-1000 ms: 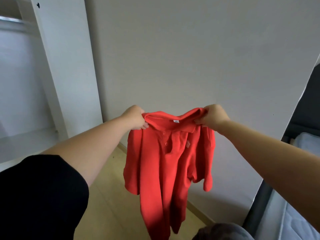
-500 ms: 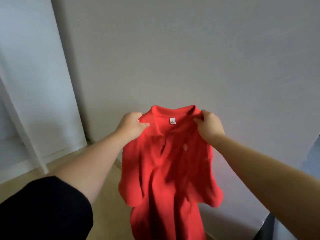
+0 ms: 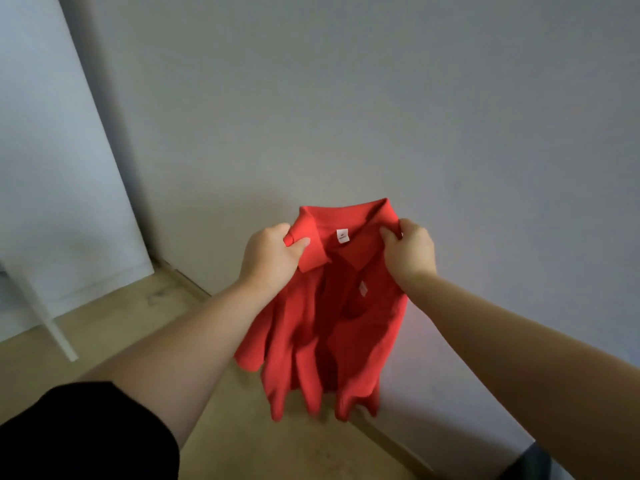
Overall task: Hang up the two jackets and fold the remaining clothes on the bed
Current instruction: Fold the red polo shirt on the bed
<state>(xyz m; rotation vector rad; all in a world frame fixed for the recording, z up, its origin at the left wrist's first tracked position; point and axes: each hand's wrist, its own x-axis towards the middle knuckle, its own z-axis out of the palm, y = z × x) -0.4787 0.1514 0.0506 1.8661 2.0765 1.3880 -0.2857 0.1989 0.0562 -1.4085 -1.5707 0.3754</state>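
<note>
The red polo (image 3: pixel 332 317) is hanging in the air in front of the wall (image 3: pixel 346 98), above the floor (image 3: pixel 114 327), gripped at both ends of its collar. The left hand (image 3: pixel 268 258) is pinching the collar's left end between thumb and curled fingers; the right hand (image 3: pixel 410 251) is gripping the right end the same way. The body is dangling below both hands, bunching into vertical folds, its hem clear of the floor. To fold it well, I judge the hands should be sliding outward to the shoulder seams and pulling the cloth taut so that it is hanging flat, before laying it face down on the bed, which is not showing here. A white panel (image 3: pixel 52 150) is standing at the left.
</note>
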